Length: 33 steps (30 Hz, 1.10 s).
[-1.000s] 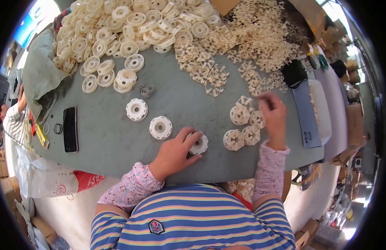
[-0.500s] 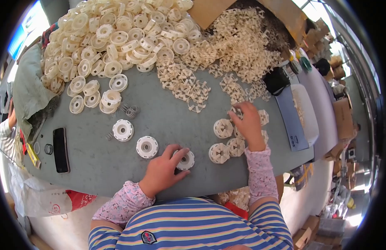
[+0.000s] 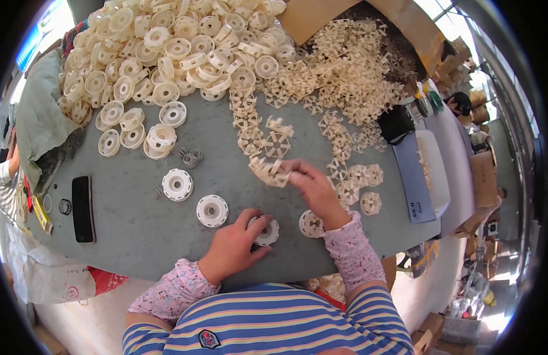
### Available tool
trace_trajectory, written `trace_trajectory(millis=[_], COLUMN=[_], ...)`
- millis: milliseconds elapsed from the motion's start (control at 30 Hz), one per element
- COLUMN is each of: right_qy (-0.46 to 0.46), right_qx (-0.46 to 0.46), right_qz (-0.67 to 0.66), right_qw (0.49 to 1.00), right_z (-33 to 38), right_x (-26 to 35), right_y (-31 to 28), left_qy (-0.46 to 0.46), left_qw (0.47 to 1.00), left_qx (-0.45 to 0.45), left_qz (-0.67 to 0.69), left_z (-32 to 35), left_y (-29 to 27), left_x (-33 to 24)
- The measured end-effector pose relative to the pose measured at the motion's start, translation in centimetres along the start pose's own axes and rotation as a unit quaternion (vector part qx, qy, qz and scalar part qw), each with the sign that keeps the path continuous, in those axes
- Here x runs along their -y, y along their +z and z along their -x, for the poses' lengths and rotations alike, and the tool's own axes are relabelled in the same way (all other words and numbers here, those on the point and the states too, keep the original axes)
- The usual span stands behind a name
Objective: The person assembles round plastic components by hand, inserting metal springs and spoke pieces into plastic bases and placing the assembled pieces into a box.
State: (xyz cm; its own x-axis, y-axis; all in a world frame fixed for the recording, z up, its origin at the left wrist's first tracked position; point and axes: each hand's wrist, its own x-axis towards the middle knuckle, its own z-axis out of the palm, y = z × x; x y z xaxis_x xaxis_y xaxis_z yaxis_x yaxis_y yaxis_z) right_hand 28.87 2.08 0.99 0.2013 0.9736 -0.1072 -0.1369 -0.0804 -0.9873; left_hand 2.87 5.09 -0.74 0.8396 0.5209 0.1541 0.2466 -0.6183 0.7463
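Note:
My left hand [image 3: 235, 241] rests on the grey table [image 3: 138, 231], fingers on a white round plastic wheel [image 3: 267, 232] near the front edge. My right hand [image 3: 309, 184] is raised above the table and grips a cream spoked plastic piece [image 3: 269, 171], with a few more stuck to it. Two more white wheels [image 3: 212, 210] [image 3: 177, 184] lie to the left. Several cream spoked pieces [image 3: 357, 177] lie to the right of my right hand, one [image 3: 311, 223] under my wrist.
A big heap of white wheels [image 3: 167, 41] covers the table's far left, a heap of cream spoked pieces [image 3: 351, 65] the far right. Small metal springs [image 3: 190, 156] lie mid-table. A black phone [image 3: 82, 208] lies at the left. A black pouch [image 3: 397, 123] sits at the right.
My right hand has moved left from the small group of spoked pieces and lifted with spoked pieces in its fingers. My left hand stays on the white wheel.

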Motion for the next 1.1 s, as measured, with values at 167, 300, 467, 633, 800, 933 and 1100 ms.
trace_trajectory(millis=[167,300,467,633,800,933,1100], right_qy=[-0.034,-0.043,-0.085,-0.139,-0.144,0.012,0.022], right_qx=[-0.04,-0.007,-0.009,-0.024,-0.291,-0.35,-0.23], right_qz=[-0.127,-0.026,-0.217,-0.28,-0.104,0.54,0.678], right_qw=[0.991,0.999,0.972,0.949,0.94,0.766,0.698], right_z=[0.5,1.2,1.7,2.2,4.4,2.7,2.3], right_x=[1.3,0.5,2.1,2.8,3.2,3.2,1.6], right_y=[-2.4,-4.4,-5.1,-7.9,-14.3,-11.3,-10.6], left_qy=[-0.022,-0.023,-0.024,-0.019,-0.022,-0.032,-0.003], left_qw=[1.0,1.0,1.0,1.0,1.0,0.999,1.0], left_qx=[0.013,0.016,0.011,0.008,0.001,0.014,-0.001], left_qz=[0.0,-0.002,0.001,0.01,0.01,-0.006,-0.007], left_z=[0.1,-0.1,-0.1,-0.1,0.0,-0.1,-0.4], left_y=[-0.1,-0.3,-0.1,0.0,0.1,0.0,-0.1], left_x=[-0.1,-0.4,-0.1,0.0,0.1,0.0,0.1])
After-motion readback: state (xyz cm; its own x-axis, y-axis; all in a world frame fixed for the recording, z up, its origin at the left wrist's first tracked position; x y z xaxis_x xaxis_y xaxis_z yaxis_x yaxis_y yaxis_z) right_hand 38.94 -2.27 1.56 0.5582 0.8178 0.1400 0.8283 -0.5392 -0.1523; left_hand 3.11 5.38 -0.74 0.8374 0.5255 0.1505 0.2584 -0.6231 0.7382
